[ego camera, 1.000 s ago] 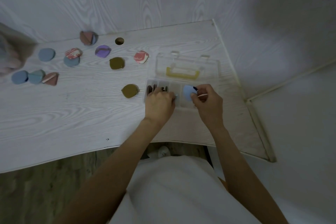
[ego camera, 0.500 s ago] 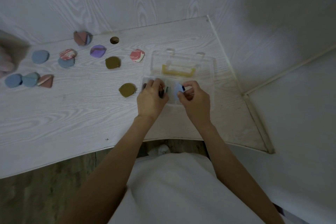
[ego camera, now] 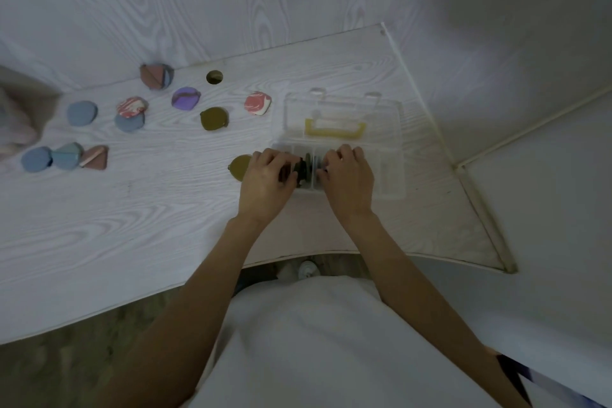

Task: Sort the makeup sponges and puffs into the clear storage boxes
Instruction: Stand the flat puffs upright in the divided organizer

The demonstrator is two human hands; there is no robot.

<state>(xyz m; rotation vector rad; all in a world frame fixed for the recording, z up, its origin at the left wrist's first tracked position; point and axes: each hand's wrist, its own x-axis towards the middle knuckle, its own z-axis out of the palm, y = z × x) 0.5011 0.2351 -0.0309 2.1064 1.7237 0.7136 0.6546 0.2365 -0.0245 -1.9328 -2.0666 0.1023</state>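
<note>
White wood-grain desk point(ego camera: 132, 225) tucked into a corner, shot from the head camera looking straight down, and that's the only view there is.

Both hands are in the clear storage box point(ego camera: 390, 175), which sits toward the right of the desk with its lid point(ego camera: 341, 109) flipped open behind it, a yellow handle point(ego camera: 334, 131) showing through the plastic. Left hand point(ego camera: 268, 180) has its fingers curled in around a stack of dark puffs point(ego camera: 306, 167) standing on edge in one of the left compartments. Right hand point(ego camera: 347, 180) is curled too, fingertips pushed up against the same stack from the other side. Whether it's actually pinching anything I can't tell, since the knuckles hide that. The compartments at the right end of the box look unfilled.

Loose stuff is still out on the desk: an olive puff point(ego camera: 240, 167) just beside the left hand and partly under it, another olive one point(ego camera: 213, 118) further back, and a red-and-white marbled puff point(ego camera: 257, 103) near the lid. A purple one point(ego camera: 185, 98) sits left of that. Further left there's a marbled one lying on a blue one point(ego camera: 129, 113), a lone blue puff point(ego camera: 81, 113), and a brownish wedge pile point(ego camera: 155, 75) against the wall. Down at the far left: two blue pieces and a pink wedge point(ego camera: 94, 157) touching in a row.

A round cable hole point(ego camera: 214, 77) is in the desk near the back edge.
</note>
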